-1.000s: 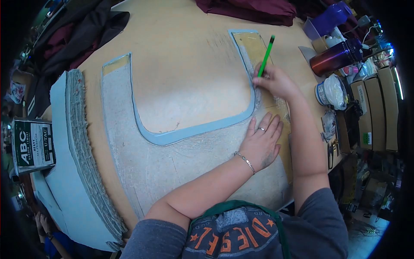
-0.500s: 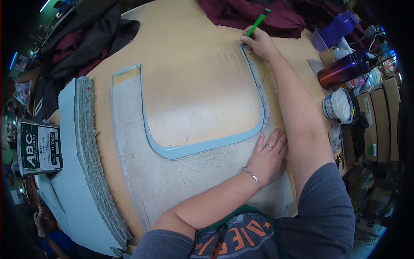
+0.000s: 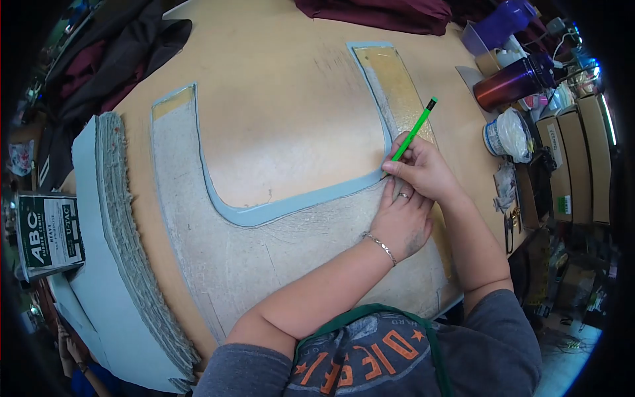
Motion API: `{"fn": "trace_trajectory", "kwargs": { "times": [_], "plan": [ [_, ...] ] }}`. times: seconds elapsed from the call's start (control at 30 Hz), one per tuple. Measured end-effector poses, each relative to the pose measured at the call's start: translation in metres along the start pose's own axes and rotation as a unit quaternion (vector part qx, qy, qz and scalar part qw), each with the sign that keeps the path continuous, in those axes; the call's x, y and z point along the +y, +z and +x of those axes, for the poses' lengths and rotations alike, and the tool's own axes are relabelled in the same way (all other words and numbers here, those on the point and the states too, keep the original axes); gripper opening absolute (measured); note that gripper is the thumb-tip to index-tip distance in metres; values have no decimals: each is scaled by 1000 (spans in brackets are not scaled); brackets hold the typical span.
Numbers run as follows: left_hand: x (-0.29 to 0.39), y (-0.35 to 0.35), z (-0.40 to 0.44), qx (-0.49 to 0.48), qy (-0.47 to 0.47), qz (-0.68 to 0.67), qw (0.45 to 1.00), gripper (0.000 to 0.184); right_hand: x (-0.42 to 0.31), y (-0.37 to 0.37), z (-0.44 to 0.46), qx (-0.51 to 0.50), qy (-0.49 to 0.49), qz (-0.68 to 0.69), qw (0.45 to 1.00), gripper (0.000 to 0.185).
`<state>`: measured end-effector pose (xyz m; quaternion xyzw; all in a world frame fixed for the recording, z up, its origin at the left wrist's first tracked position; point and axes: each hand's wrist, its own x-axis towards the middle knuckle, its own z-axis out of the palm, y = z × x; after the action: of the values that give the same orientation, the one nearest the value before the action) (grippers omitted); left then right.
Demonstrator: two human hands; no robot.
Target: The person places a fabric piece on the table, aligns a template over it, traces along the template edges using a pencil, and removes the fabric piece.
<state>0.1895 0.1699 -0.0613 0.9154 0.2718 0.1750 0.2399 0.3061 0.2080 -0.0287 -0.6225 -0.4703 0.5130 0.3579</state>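
My right hand (image 3: 423,169) is closed around a green pencil (image 3: 414,130), its lower end at the inner edge of a large U-shaped template (image 3: 245,278), near the right inside corner. The template looks greyish-white and worn, with yellowish patches toward both arm ends. Beneath it lies a light-blue sheet (image 3: 291,209), showing as a strip along the inner curve. My left hand (image 3: 402,221), wearing a ring and a bracelet, presses on the template with fingers stretched out, just below the right hand. The pencil's tip is partly hidden by my fingers.
At left, a stack of light-blue sheets (image 3: 99,264) with ragged edges stands beside an ABC rubber cement can (image 3: 49,231). Dark fabric (image 3: 132,53) and maroon fabric (image 3: 383,13) lie at the back. On the right are a tumbler (image 3: 509,86), a tub (image 3: 506,137) and cardboard boxes (image 3: 572,165).
My right hand has come down with the pencil from the far end of the right arm to the inside corner. My left hand has shifted slightly upward, close to it.
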Motion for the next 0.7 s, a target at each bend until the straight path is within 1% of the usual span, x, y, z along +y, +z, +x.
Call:
{"fn": "trace_trajectory", "kwargs": {
  "times": [0.07,0.17,0.27,0.33,0.4,0.5,0.6,0.7],
  "plan": [
    [-1,0,-1,3,2,0,1000,49,-2,2,-1,7,25,-26,999,17],
    [-1,1,0,29,-2,-6,1000,50,0,-7,4,-7,-78,-95,992,19],
    [2,-2,1,45,-10,-12,999,50,-16,-28,30,45,-117,-281,951,22],
    [2,-2,0,38,-9,-11,999,51,-13,-38,61,50,-124,-225,965,22],
    [2,-2,0,39,-7,-5,999,52,-10,-50,100,25,-139,-246,959,18],
    [2,-3,0,45,-7,2,999,53,-19,-51,148,66,-185,-179,964,23],
    [2,-2,1,57,-9,-2,998,52,-29,-52,194,64,-226,-105,966,22],
    [2,-1,1,80,-9,-8,997,48,-19,-55,231,116,-223,-68,965,21]
  ]
}}
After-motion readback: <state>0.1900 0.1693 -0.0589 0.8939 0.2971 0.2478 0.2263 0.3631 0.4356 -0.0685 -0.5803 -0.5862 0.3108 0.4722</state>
